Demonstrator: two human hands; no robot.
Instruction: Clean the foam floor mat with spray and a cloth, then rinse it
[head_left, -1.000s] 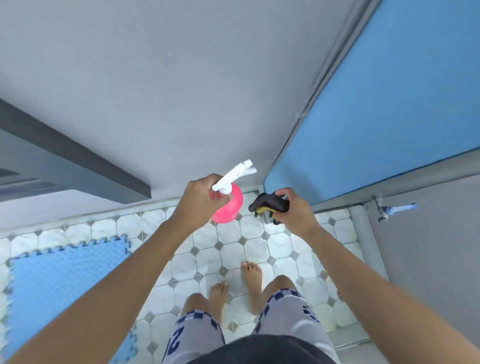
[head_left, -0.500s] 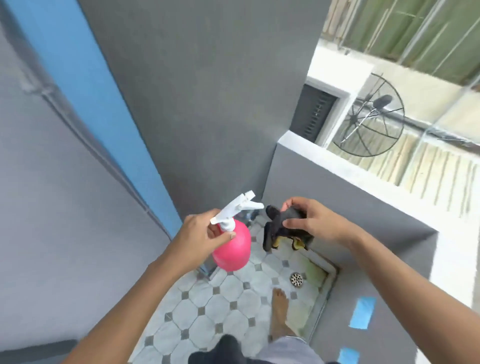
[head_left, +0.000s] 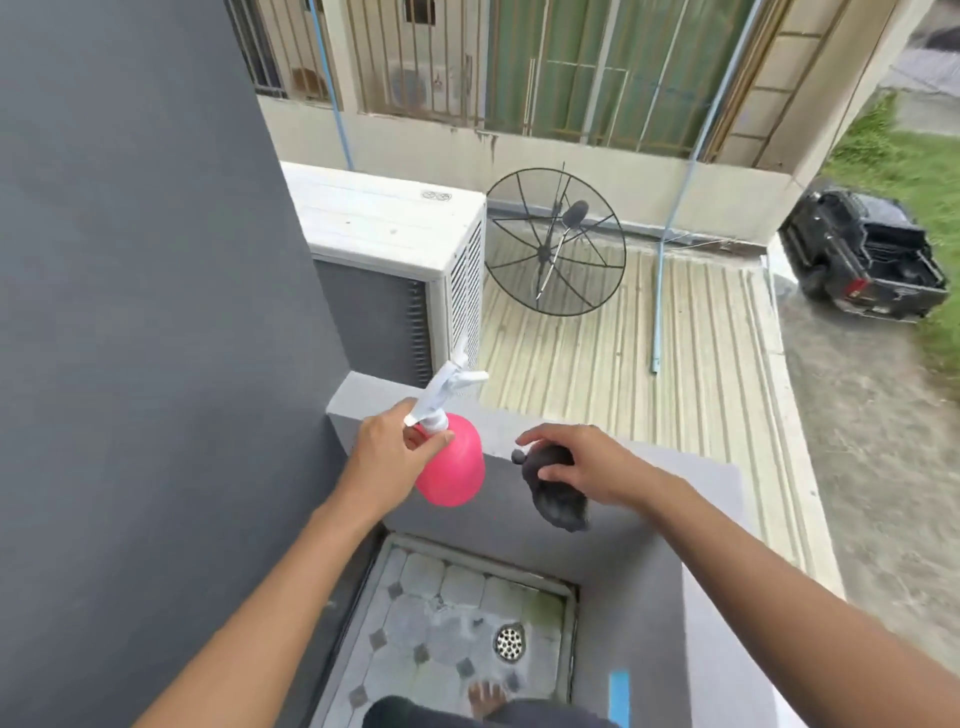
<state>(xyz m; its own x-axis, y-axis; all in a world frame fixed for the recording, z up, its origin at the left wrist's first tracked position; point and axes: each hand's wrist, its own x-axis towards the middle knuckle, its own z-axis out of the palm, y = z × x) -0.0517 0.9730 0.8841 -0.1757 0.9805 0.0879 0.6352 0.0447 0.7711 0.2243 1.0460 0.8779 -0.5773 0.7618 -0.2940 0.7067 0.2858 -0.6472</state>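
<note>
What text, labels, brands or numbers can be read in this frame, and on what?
None can be read.
AC unit: small mark on its top, blurred.
Farther AC unit: small red logo, too small to read.
Truck: rear plate blurred.
Spray bottle and cloth: no print visible.

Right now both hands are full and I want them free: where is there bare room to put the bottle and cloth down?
The grey parapet top is bare to the right of the cloth under the right hand. Left is tight: the pink spray bottle in the left hand fills the corner by the dark wall. The tiles are bare around the drain.
</note>
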